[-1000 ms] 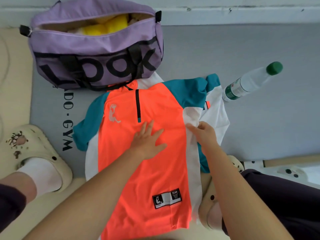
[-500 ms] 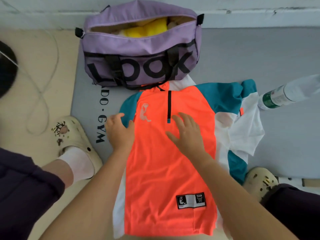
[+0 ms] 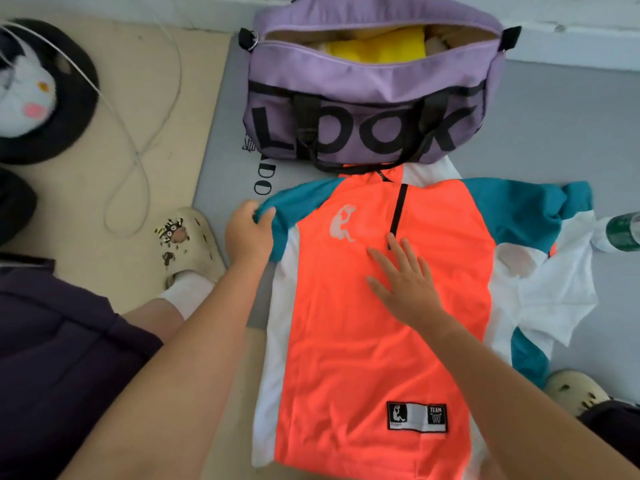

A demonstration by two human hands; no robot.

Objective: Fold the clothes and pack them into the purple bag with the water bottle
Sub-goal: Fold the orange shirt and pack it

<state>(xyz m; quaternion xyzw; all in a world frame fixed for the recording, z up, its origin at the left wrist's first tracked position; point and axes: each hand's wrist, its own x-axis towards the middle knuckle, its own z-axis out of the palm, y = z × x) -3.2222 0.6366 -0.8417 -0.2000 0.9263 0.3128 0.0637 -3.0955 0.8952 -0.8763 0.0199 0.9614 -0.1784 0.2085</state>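
Grey mat (image 3: 554, 126); left hand (image 3: 247, 233) gripping jersey (image 3: 346, 341) sleeve

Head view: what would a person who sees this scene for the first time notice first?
The bright orange shirt lies flat in the middle, front up. The right hand presses flat on its chest, and the left hand grips its teal sleeve. Just behind the collar stands the purple bag, zipped open, with something yellow inside.
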